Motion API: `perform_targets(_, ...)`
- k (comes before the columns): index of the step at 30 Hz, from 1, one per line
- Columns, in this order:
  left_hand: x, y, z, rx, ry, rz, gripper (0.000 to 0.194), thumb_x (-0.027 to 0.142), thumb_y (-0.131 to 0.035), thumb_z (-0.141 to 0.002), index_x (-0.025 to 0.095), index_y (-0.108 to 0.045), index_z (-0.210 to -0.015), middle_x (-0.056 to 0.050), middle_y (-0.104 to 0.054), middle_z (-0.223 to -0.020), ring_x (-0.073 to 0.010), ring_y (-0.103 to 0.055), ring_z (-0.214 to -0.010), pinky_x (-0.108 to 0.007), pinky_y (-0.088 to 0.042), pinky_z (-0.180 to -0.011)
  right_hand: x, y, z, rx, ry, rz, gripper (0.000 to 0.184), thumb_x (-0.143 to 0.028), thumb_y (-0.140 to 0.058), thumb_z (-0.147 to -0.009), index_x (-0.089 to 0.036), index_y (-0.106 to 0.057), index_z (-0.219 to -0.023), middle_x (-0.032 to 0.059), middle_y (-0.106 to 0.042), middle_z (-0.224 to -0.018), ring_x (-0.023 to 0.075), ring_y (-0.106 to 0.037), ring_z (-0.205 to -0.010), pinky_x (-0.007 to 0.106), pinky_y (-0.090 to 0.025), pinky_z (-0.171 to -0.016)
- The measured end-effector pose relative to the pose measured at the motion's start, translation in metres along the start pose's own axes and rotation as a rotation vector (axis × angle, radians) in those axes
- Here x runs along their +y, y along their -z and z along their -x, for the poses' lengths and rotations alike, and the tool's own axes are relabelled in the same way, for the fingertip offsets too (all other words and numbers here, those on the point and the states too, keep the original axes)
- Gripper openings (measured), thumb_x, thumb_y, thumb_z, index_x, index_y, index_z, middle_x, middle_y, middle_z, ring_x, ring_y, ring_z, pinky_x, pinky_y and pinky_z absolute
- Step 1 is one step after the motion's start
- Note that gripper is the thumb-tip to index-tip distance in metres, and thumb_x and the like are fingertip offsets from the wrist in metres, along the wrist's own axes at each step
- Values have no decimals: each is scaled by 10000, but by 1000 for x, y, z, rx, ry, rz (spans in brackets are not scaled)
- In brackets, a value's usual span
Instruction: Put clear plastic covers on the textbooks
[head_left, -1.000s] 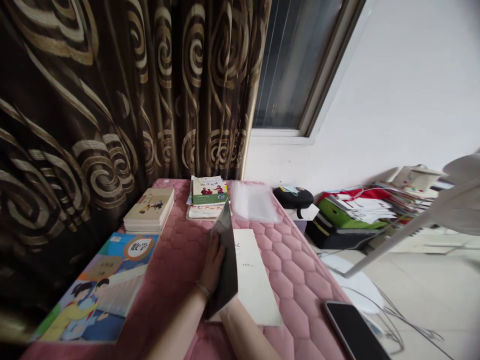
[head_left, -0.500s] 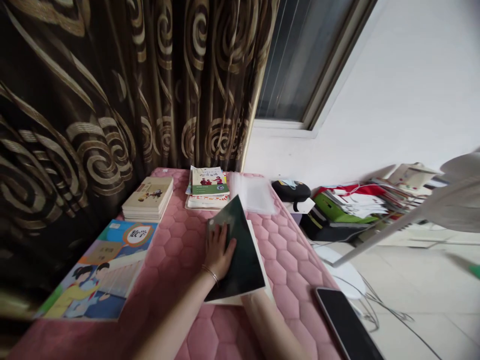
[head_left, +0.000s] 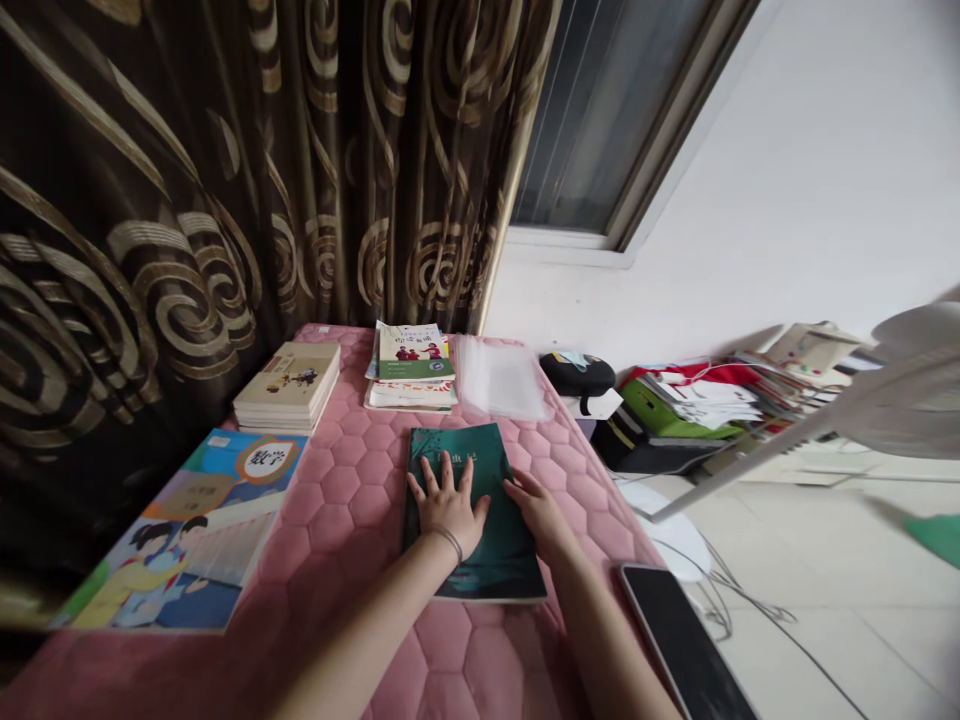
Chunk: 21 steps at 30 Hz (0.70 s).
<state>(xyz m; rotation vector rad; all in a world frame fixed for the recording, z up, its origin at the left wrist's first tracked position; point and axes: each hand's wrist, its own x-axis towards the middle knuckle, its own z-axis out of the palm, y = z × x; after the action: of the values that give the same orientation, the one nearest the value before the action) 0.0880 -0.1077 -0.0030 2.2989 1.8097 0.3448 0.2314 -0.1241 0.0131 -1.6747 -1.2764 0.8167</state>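
Observation:
A dark teal book lies closed on a pink quilted mattress, its front cover up. My left hand rests flat on the cover with its fingers spread, a bracelet at the wrist. At the book's right edge is my right hand, its fingers stretched out and touching the cover's side; they are not wrapped round the book. To the left lies a large colourful textbook, with a stack of beige books behind it.
Booklets are piled at the far end beside clear plastic covers. A phone lies at the mattress's right edge. Beyond stand a white fan and cluttered papers. A patterned curtain hangs at the left.
The teal book's raised, tilted cover has come down flat. My right hand has moved from under it to the book's right edge. My left hand stays on the cover, fingers now spread wider.

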Motion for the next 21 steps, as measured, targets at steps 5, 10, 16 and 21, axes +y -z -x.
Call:
perform_targets(5,-5,0,1,14,-9,-21,589,546,-353,-882,352,-304,-1436,-57,-235,-1548,-427,-111,-1397,-665,-87,-1070,0,-8,3,74,44,293,471,-165,-400,-866,-171,-482,-1330,96,-656,-1064,207,-629,-933,296,-488,-787)
perform_targets(10,-29,17,1,71,161,-35,502,366,-385,-899,265,-422,-1389,-143,-357,-1472,-375,-358,-1296,-529,-347,-989,3,-11,12,78,47,671,434,-303,-294,-948,-245,-516,-1317,115,-584,-1046,212,-618,-906,302,-477,-737)
perform_targets(16,-60,36,-21,-7,242,103,426,142,-339,-894,154,-515,-1282,-157,-662,-1025,-246,-607,-1011,-345,-454,-858,-2,-17,10,3,10,750,466,-272,-230,-966,-226,-416,-1391,132,-602,-1054,211,-651,-834,299,-473,-681)
perform_targets(21,-80,42,-33,-41,225,176,528,46,-322,-867,214,-410,-1360,-87,-689,-1044,-168,-659,-935,-237,-490,-762,-10,-33,4,-54,99,741,473,-213,-235,-954,-174,-422,-1387,151,-628,-1103,219,-664,-876,293,-487,-703)
